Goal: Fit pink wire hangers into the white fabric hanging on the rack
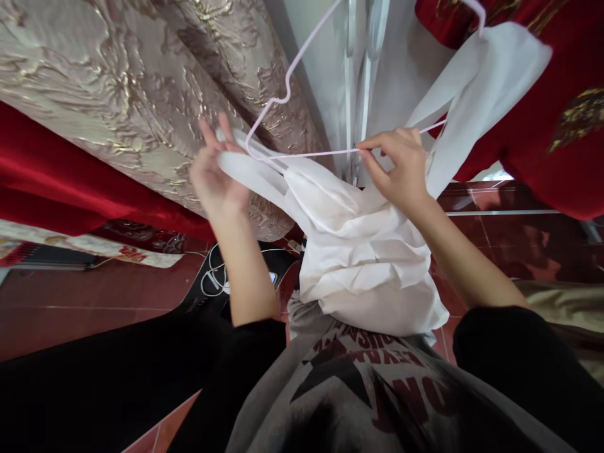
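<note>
A thin pale pink clothes hanger (309, 154) spans the space in front of me. My right hand (400, 165) pinches its lower bar between thumb and fingertips. A white sleeveless garment (365, 270) hangs below, gathered in soft folds against my body. One of its wide straps (500, 82) loops over the hanger's right end. Beside the left end, my left hand (219, 167) has its fingers spread, slightly blurred, with the other strap (257, 176) lying against them. Whether that strap is fully around the hanger's end I cannot tell.
Textured gold-beige fabric (117, 94) hangs at left above red cloth (70, 176). Red garments with gold decoration (547, 126) hang at right. White metal poles (361, 75) stand between. A white cable (214, 280) lies on a black surface over red floor tiles (136, 292).
</note>
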Available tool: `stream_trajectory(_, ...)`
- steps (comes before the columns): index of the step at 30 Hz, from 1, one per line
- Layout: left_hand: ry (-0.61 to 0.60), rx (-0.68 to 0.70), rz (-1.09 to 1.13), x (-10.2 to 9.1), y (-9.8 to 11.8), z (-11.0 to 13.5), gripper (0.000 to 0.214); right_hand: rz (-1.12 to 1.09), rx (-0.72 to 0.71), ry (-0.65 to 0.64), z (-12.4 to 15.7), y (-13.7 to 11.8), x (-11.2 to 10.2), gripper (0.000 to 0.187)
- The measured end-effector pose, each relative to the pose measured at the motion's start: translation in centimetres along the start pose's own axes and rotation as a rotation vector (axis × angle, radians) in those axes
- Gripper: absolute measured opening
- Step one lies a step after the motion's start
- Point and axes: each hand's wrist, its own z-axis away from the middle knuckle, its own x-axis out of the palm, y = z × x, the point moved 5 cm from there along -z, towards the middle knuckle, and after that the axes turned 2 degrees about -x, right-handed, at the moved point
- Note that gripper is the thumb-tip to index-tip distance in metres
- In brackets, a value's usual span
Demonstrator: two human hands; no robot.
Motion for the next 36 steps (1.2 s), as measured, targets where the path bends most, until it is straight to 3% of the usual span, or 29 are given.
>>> stream_trajectory(3, 0.067, -0.004, 0.020, -1.6, -4.3, 1.7, 0.038, -0.020, -0.020, 0.023, 0.3, -1.2, 0.5, 0.030)
stream_trajectory(4, 0.051, -0.032, 0.053, -1.4, -5.7, 2.6, 0.038, -0.029, -0.031, 0.012, 0.4, -1.6, 0.8, 0.030)
stream_trajectory(6, -0.108, -0.115, 0.057, 0.7, -7.9, 4.3, 0.038, -0.051, -0.056, -0.027, 0.4, -2.5, 1.4, 0.029)
stream_trajectory(10, -0.257, -0.019, 0.013, 5.3, -8.8, 6.3, 0.027, -0.153, -0.087, -0.112, 0.0, -3.6, 0.8, 0.034)
stream_trajectory(12, -0.265, 0.053, -0.018, 6.4, -8.5, 6.3, 0.022, -0.279, -0.059, -0.160, -0.1, -3.5, -0.5, 0.035)
stream_trajectory(13, -0.268, 0.072, -0.027, 6.6, -8.4, 6.2, 0.022, -0.362, -0.026, -0.123, 0.0, -3.1, -1.6, 0.033)
stream_trajectory(14, -0.272, 0.078, -0.027, 6.6, -8.3, 6.0, 0.023, -0.440, 0.011, -0.016, 0.2, -2.4, -3.1, 0.029)
stream_trajectory(17, -0.306, 0.069, -0.024, 6.2, -8.2, 5.8, 0.024, -0.532, 0.142, 0.551, 2.5, 1.3, -7.9, 0.030)
stream_trajectory(18, -0.315, 0.066, -0.025, 6.1, -8.2, 5.9, 0.024, -0.520, 0.183, 0.670, 3.6, 2.6, -8.6, 0.039)
stream_trajectory(19, -0.319, 0.064, -0.026, 6.0, -8.2, 6.0, 0.025, -0.519, 0.225, 0.710, 4.5, 3.7, -8.6, 0.049)
stream_trajectory(21, -0.315, 0.061, -0.032, 6.0, -8.2, 6.4, 0.023, -0.595, 0.337, 0.605, 5.6, 5.3, -7.0, 0.058)
stream_trajectory(23, -0.311, 0.044, -0.048, 6.1, -8.2, 6.8, 0.022, -0.639, 0.445, 0.504, 6.1, 5.6, -4.6, 0.051)
stream_trajectory(26, -0.301, 0.015, -0.067, 6.3, -8.1, 7.1, 0.022, -0.510, 0.536, 0.531, 5.9, 4.2, -2.9, 0.037)
stream_trajectory(30, -0.223, -0.025, -0.094, 6.0, -7.9, 7.1, 0.024, -0.358, 0.580, 0.543, 5.2, 1.9, -3.7, 0.030)
stream_trajectory(33, -0.217, -0.040, -0.078, 6.0, -7.8, 7.0, 0.024, -0.436, 0.557, 0.504, 4.3, 1.2, -5.2, 0.025)
stream_trajectory(36, -0.242, -0.038, -0.058, 6.0, -7.7, 6.9, 0.024, -0.571, 0.468, 0.440, 1.8, 0.6, -7.4, 0.017)
